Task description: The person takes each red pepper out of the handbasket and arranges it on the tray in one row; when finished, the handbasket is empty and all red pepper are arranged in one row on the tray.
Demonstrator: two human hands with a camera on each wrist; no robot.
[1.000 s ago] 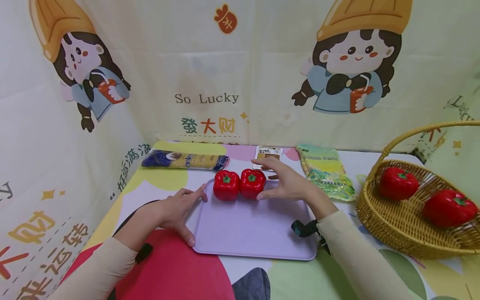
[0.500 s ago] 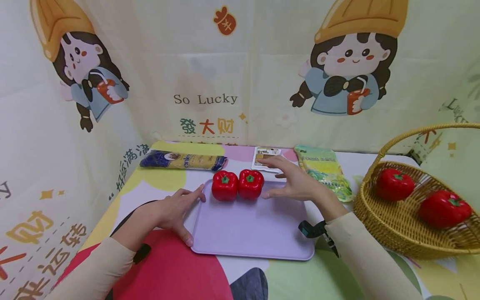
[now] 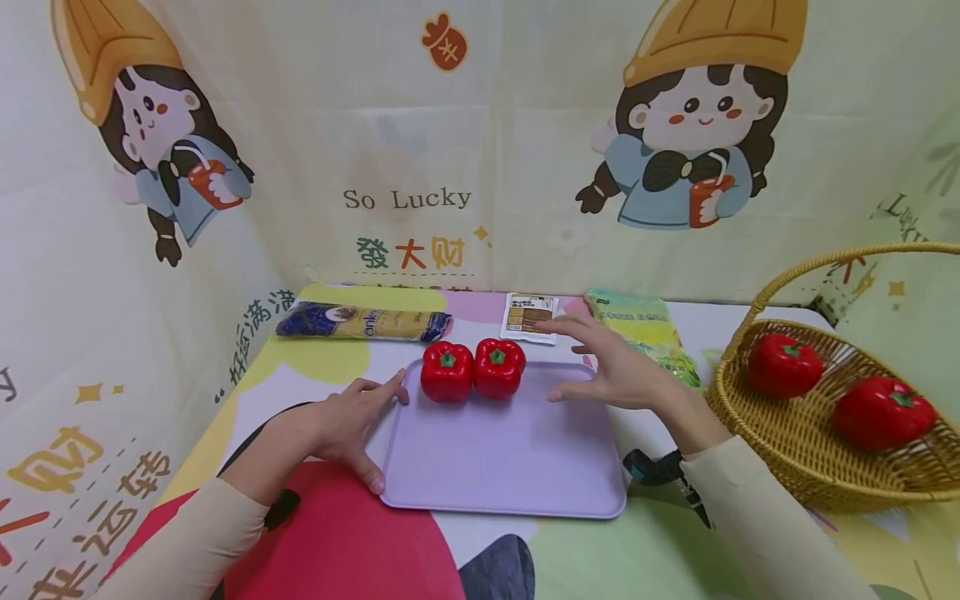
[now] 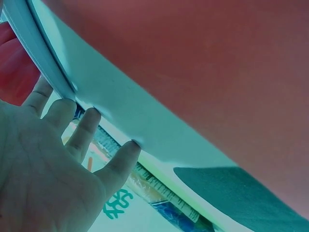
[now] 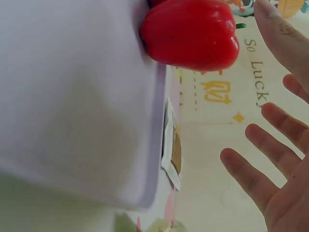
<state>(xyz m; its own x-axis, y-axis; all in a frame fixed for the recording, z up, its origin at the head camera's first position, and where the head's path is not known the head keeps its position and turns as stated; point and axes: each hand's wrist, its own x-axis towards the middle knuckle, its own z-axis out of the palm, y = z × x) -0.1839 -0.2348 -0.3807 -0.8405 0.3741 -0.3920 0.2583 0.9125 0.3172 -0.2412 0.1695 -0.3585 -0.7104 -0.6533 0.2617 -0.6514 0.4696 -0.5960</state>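
Two red bell peppers, one on the left (image 3: 447, 375) and one on the right (image 3: 499, 372), sit side by side in the back left part of a lilac tray (image 3: 502, 458). My left hand (image 3: 341, 427) rests at the tray's left edge, fingers spread and thumb near the front left corner. Over the tray's back right part hovers my right hand (image 3: 622, 368), fingers apart and holding nothing. The right wrist view shows a gap between that hand and the nearer bell pepper (image 5: 193, 35).
A wicker basket (image 3: 847, 492) with two more red bell peppers (image 3: 785, 367) stands at the right. Along the back lie a blue and yellow packet (image 3: 363, 322), a small white packet (image 3: 528, 317) and a green-yellow bag (image 3: 637, 325), partly behind the right hand.
My right hand has moved to the right, away from the right bell pepper in the tray. The left hand and both peppers in the tray stay in place.
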